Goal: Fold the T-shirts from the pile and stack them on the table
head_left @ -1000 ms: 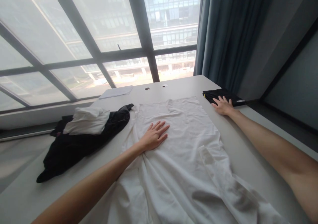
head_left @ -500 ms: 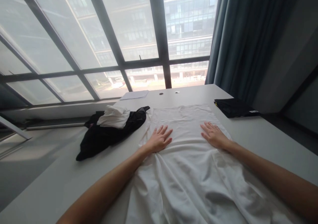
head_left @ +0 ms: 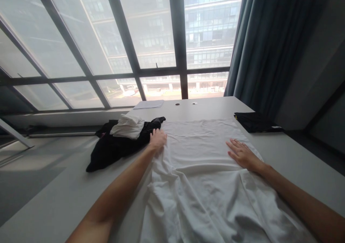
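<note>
A white cloth lies along the table, smooth at its far part and wrinkled at its near part. My left hand rests at the cloth's left edge, fingers a little apart, beside a black garment. On the cloth's right side, my right hand lies flat with its fingers spread. Neither hand is seen gripping anything.
A bundled white cloth sits on the black garment. Folded black clothing lies at the right edge of the white table. Papers are at the far left corner. Behind stand windows and a blue curtain.
My left hand has moved left and away from me to the cloth's edge. My right hand has shifted slightly right. Wrinkles between the hands have flattened somewhat.
</note>
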`<state>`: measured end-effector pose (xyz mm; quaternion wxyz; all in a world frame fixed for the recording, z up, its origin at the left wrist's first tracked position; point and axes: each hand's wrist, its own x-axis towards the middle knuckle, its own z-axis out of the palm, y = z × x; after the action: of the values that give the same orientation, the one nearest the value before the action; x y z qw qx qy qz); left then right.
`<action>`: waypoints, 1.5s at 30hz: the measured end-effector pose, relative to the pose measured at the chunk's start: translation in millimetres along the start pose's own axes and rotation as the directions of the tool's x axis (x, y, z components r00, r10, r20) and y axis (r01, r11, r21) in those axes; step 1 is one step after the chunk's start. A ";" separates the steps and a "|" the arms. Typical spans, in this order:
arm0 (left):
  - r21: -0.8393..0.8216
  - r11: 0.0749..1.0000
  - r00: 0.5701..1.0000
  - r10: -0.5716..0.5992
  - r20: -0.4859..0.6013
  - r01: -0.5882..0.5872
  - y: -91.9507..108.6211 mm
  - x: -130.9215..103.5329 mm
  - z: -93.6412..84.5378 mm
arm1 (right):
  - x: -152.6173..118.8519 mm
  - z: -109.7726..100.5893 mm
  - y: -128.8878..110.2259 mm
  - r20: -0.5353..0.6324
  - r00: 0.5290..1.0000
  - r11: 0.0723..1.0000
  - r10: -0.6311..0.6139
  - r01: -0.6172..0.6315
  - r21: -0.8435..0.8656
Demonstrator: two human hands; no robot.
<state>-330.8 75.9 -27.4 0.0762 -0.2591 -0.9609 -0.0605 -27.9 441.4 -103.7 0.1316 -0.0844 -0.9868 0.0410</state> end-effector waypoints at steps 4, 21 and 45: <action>-0.033 0.975 0.976 0.217 -0.032 -0.218 32.8 -9.6 12.9 | -0.9 -2.1 -0.5 -0.006 1.000 1.000 0.000 0.000 -0.001; -0.154 0.882 0.882 0.461 0.096 -0.445 47.7 -80.7 13.2 | 1.1 -0.9 1.6 -0.079 0.997 0.997 -0.025 0.030 0.064; -0.536 0.713 0.886 0.430 -0.175 -0.452 36.4 -82.1 26.7 | -140.9 -105.3 -78.4 0.194 0.932 0.932 0.305 -0.334 0.141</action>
<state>-245.3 71.2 -65.4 0.0267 -0.4900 -0.8082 -0.3255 122.0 345.5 -29.9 0.0461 -0.2290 -0.9601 0.1536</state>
